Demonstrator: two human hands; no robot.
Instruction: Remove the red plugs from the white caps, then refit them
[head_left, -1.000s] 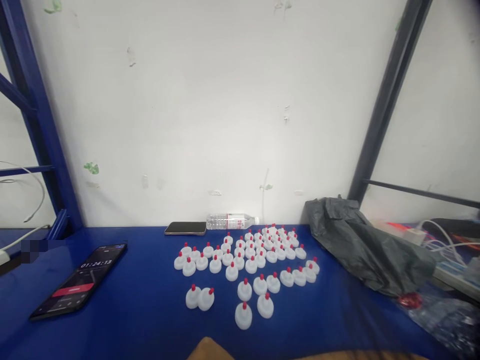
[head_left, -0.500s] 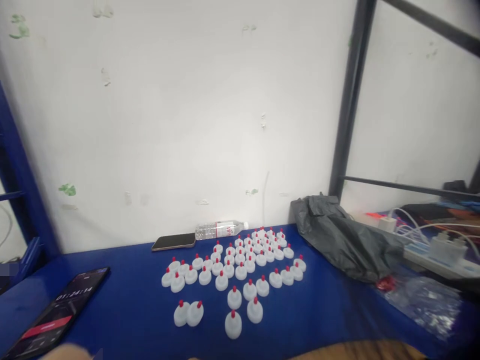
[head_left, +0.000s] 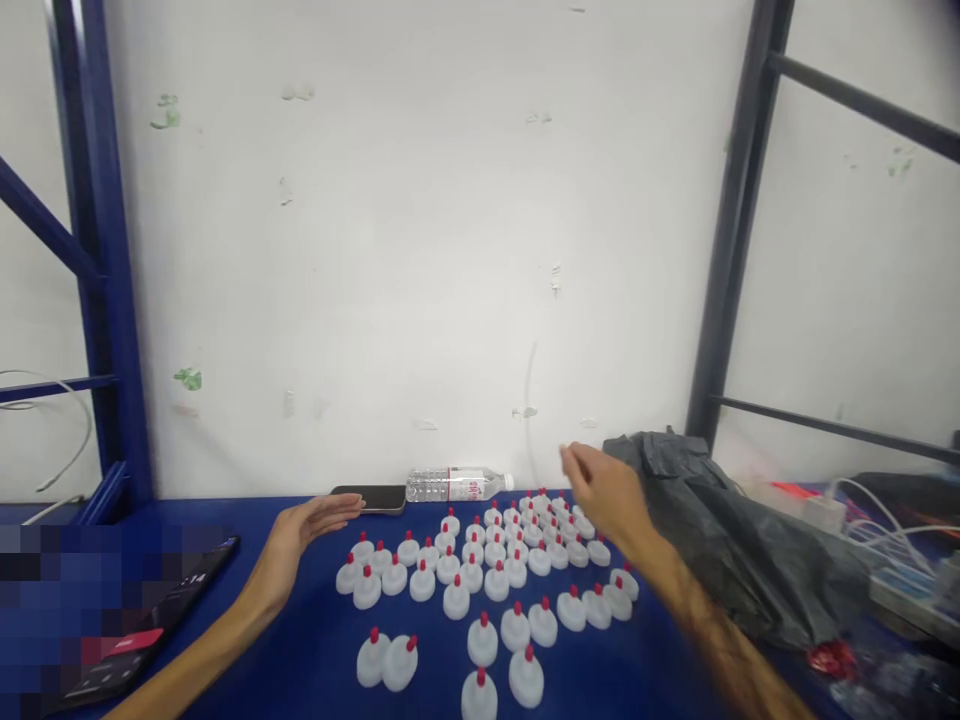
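Observation:
My left hand is held flat with its fingers stretched out, at the left of the caps and just in front of a dark phone. My right hand hovers over the far right of the caps, its fingers curled together; whatever they hold, if anything, is hidden. Between and below the hands stand many small white caps with red tips, packed closest at the back right. A pair of caps sits apart at the front left.
A clear water bottle lies along the white wall. Another phone lies at the left, partly blurred out. On the right are a grey plastic bag, cables with a power strip, and a dark frame post.
Both my hands have come up into view over the table, the left stretched out, the right curled. The view has shifted, and the caps stay in the same arrangement.

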